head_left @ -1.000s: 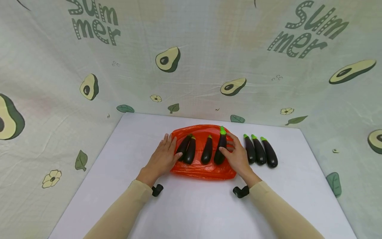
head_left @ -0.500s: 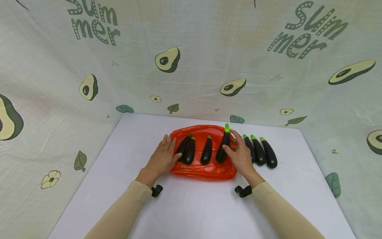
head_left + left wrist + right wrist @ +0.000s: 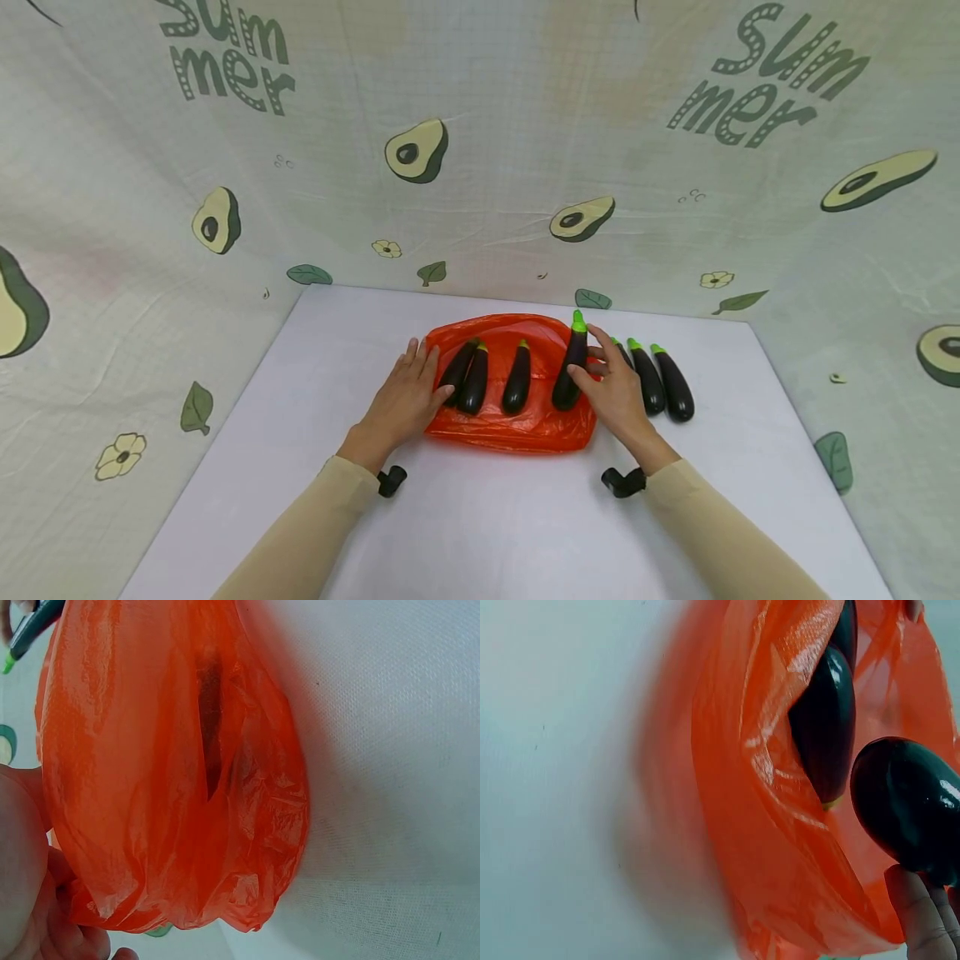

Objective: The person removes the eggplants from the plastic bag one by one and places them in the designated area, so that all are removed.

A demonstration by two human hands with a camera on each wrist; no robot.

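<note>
In the head view, an orange-red plastic bag (image 3: 491, 436) lies with its mouth wide, and three dark eggplants (image 3: 474, 383) with green stems show inside it. My left hand (image 3: 405, 392) lies along the bag's left edge, fingers straight, thumb stretched over the rim beside the eggplants. The left wrist view has its fingers (image 3: 67, 934) against the bag's side. My right hand (image 3: 617, 400) grips another eggplant (image 3: 572, 371) between thumb and fingers, tilted, stem up, over the bag's right side. Seen from the right wrist, this eggplant's (image 3: 911, 799) round end overlaps the bag's opening.
Just right of the right hand, three more eggplants (image 3: 677, 392) lie side by side on the white table (image 3: 495, 533); the hand partly covers one. A printed cloth (image 3: 495, 267) with avocados hangs around the back and sides.
My right hand has shifted right with its eggplant, toward the bag's right edge, and now covers more of the nearest eggplant on the table. The left hand stays at the bag's left edge.
</note>
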